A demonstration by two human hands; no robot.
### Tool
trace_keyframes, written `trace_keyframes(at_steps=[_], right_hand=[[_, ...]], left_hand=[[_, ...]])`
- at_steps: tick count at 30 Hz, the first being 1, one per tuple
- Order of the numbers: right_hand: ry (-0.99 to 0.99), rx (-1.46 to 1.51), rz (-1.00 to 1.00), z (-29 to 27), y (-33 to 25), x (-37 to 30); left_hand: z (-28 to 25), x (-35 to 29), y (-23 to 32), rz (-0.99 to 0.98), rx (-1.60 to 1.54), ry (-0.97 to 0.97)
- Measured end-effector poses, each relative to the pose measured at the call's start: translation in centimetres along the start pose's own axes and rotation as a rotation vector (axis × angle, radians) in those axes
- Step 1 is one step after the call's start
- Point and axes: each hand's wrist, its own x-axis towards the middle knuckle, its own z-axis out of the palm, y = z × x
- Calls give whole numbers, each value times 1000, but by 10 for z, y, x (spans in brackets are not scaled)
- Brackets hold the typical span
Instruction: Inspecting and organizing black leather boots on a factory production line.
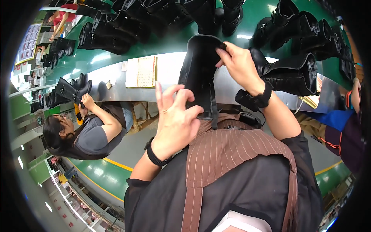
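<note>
A tall black leather boot (pixel 197 65) is held over the near edge of the metal bench, in front of my apron. My right hand (pixel 240 65) grips the boot at its far right edge, thumb and fingers closed on it. Lower down, my left hand (pixel 178 116) has its thumb and forefinger pinched together at the boot's near end, while its other fingers stand raised. What exactly the left fingertips pinch is partly hidden. Just beyond my right wrist, another black boot (pixel 288 75) lies on its side on the bench.
Many black boots (pixel 116 33) stand and lie along the green surface (pixel 166 42) beyond the metal bench (pixel 116 91). A yellow-edged printed booklet (pixel 141 72) lies left of my boot. At left, a co-worker (pixel 92 131) handles a black boot (pixel 68 91); another person's clothing (pixel 340 131) shows at right.
</note>
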Motion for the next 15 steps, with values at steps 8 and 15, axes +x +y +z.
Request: trace_keyframes(at_steps=[8,15], right_hand=[[-225,430,383,-17,67,-13],[-358,24,352,66,178,-40]], left_hand=[[57,-17,-34,-42,-365,626],[178,-13,-81,-553,-717,12]])
